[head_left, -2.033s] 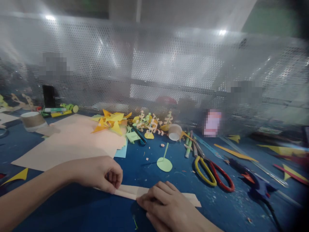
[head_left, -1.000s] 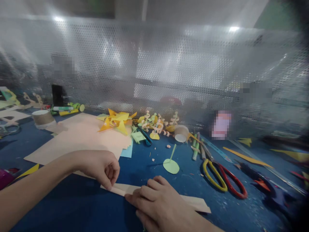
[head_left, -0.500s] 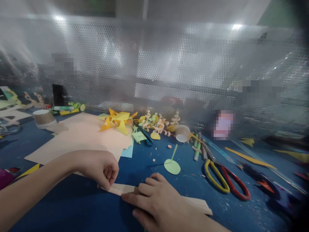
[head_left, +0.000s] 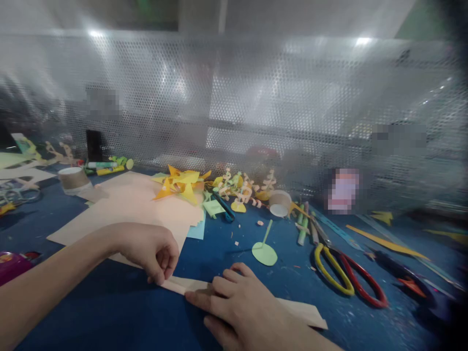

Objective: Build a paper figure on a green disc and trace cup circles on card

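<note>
A long pale peach paper strip, with a fold running along it, lies on the blue table in front of me. My left hand is closed in a pinch on the strip's left end, fingers curled under. Across the strip's middle lies my right hand, its fingers stretched out and pressing the paper flat. That hand hides part of the strip, whose far end shows beyond it at the right. Close behind my left hand is a stack of peach paper sheets. A light green paper disc with an upright stem stands beyond my right hand.
Scissors with yellow and red handles lie at right, near a dark blue tool. Behind are orange paper shapes, curled paper pieces and a tape roll. A perforated metal screen rises at the back.
The whole view has shifted slightly, so things on the table appear a little farther right and lower. Both hands stay in place on the paper strip.
</note>
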{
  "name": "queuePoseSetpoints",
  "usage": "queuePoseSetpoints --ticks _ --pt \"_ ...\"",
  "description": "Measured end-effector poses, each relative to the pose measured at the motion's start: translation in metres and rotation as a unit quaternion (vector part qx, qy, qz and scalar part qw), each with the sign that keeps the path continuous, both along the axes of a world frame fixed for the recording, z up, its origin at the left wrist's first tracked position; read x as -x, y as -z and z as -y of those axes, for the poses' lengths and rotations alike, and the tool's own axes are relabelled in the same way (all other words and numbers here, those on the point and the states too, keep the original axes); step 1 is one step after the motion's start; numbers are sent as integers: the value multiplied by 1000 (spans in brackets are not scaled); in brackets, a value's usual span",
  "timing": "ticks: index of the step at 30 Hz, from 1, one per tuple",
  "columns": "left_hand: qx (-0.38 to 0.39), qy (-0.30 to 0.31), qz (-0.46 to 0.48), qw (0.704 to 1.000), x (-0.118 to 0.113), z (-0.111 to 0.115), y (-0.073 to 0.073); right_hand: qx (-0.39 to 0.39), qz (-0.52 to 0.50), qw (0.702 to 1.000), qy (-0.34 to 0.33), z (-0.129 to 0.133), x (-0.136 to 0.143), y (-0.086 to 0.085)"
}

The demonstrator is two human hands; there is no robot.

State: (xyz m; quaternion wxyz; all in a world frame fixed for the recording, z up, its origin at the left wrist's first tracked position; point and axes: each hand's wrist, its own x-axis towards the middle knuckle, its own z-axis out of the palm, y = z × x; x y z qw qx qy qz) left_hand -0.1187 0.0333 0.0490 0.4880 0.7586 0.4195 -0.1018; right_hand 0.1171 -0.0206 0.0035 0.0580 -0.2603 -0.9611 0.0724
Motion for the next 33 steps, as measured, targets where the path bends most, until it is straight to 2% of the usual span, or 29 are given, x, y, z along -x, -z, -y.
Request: queuePoseSetpoints --ticks 2,8,15,23,29,31,33 --pt "-19 10 -17 1000 -2 2 -2 1 4 1000 -1 -1 0 0" --pt "-151 44 -88 984 -15 14 -10 -2 16 1000 -4 -2 2 2" --pt "-201 63 -162 964 -21 20 -10 -17 18 1000 -10 -3 2 3" --pt "-132 44 -130 982 -8 8 -10 -19 33 999 -14 -4 3 2" --pt "-75 72 -54 993 4 3 -24 -4 17 1000 -10 -4 3 2" --pt "-75 55 -19 995 2 5 -26 -4 17 1000 -8 -4 3 1" --pt "-92 30 3 995 -6 8 -21 -12 18 1000 -10 -5 3 3"
